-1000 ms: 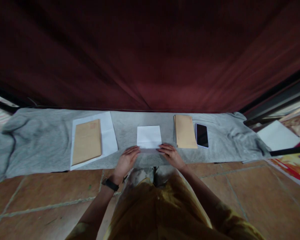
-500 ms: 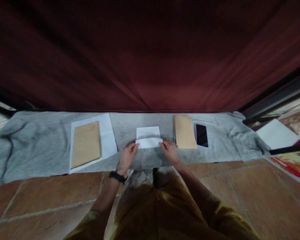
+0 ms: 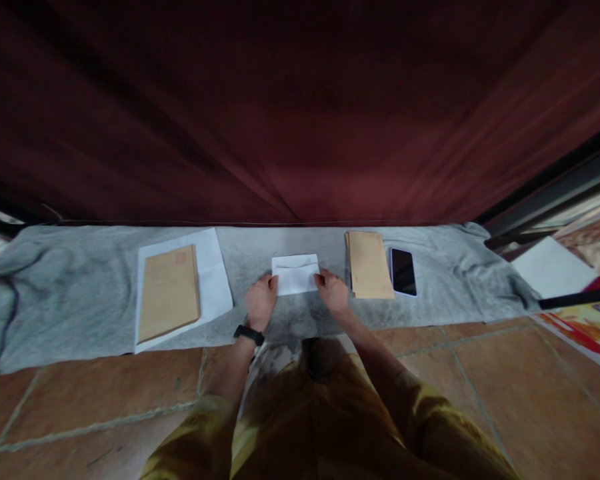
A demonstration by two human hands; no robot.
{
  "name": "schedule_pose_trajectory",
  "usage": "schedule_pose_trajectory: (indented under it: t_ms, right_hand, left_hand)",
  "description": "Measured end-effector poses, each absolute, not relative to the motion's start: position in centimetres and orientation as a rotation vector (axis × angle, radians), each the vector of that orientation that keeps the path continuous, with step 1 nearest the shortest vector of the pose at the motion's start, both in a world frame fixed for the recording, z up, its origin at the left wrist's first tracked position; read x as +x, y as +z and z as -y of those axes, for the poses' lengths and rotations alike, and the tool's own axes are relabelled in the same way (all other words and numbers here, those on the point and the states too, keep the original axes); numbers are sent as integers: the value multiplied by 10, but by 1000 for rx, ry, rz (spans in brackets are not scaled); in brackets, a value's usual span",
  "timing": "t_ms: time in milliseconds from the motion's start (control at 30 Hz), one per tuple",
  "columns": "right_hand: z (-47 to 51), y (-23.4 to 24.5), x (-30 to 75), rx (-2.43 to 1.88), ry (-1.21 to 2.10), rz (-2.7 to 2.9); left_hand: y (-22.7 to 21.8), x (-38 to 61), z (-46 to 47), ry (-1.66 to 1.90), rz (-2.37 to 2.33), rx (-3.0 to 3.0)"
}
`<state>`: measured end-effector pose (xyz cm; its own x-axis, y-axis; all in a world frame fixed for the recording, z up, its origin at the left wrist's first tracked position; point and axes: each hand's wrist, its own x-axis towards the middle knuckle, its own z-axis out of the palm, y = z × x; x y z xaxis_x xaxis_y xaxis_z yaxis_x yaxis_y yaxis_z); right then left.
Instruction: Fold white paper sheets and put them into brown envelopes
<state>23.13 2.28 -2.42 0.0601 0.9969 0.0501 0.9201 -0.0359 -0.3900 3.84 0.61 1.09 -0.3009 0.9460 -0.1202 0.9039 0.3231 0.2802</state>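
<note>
A folded white sheet of paper lies on the grey cloth in front of me. My left hand, with a black wristband, pinches the paper's left edge. On the paper's right edge my right hand does the same. The lower part of the sheet is folded up over the upper part, leaving a narrow strip showing at the top.
A brown envelope rests on a white sheet at the left. A stack of brown envelopes and a dark phone lie at the right. A dark red curtain hangs behind. More white paper sits far right on the tiled floor.
Both hands have moved forward, carrying the paper's near edge up and over. The flat sheet is now folded to a smaller shape.
</note>
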Motion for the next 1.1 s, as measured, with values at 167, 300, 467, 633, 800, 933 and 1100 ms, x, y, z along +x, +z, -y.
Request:
schedule_pose_trajectory:
  t_ms: [167, 300, 467, 633, 800, 933, 1100]
  right_hand:
    - [-31, -18, 229, -2142, 364, 1921]
    - [-35, -11, 229, -2232, 450, 1935]
    - [-36, -5, 229, -2281, 503, 1972]
    - [-38, -3, 230, -2272, 490, 2008]
    - [-42, -2, 230, -2208, 444, 2067]
    - [-47, -2, 227, -2262, 437, 2075]
    - [-53, -1, 225, -2299, 415, 2071]
  left_hand:
    - [16, 41, -13, 232, -2357, 1593]
    - [13, 34, -16, 334, -2272, 1576]
    - [5, 22, -13, 441, -2094, 1573]
    - [10, 25, -15, 300, -2188, 1560]
    - [17, 41, -10, 160, -2355, 1623]
    - [14, 49, -6, 103, -2468, 1659]
    - [9, 51, -9, 123, -2519, 1679]
